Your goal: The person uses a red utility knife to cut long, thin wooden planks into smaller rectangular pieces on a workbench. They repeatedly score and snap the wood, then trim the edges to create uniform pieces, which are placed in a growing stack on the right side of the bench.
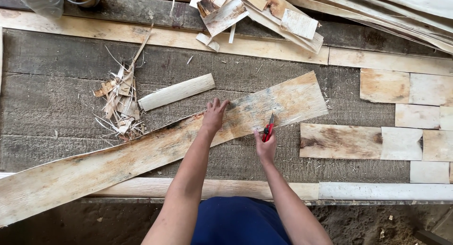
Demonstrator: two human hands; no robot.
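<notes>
While lying slantwise across the grey plank table [56,84], from lower left up to upper right, long veneer strip [141,153] pinned flat near its upper half under left hand [213,116]: fingers spread, palm down, forearm reaching straight out from the body. Closed around red utility knife [268,130], right hand [265,148] just below the strip's lower edge, blade tip pointing up and touching that edge, a little right of the pressing hand. Wrist bent slightly inward, grip fisted on the handle.

Beyond the knife, strip's squared right end free, bare table above and below it. To the right, well apart, rows of cut veneer pieces [339,141] laid edge to edge. Upper left of the pressing hand, a short pale strip [175,91], then a heap of splinters and scraps [120,103]. Along the far edge, stacked veneer offcuts [264,11]. Near table edge marked by a pale batten [264,189], close to the blue-clad body.
</notes>
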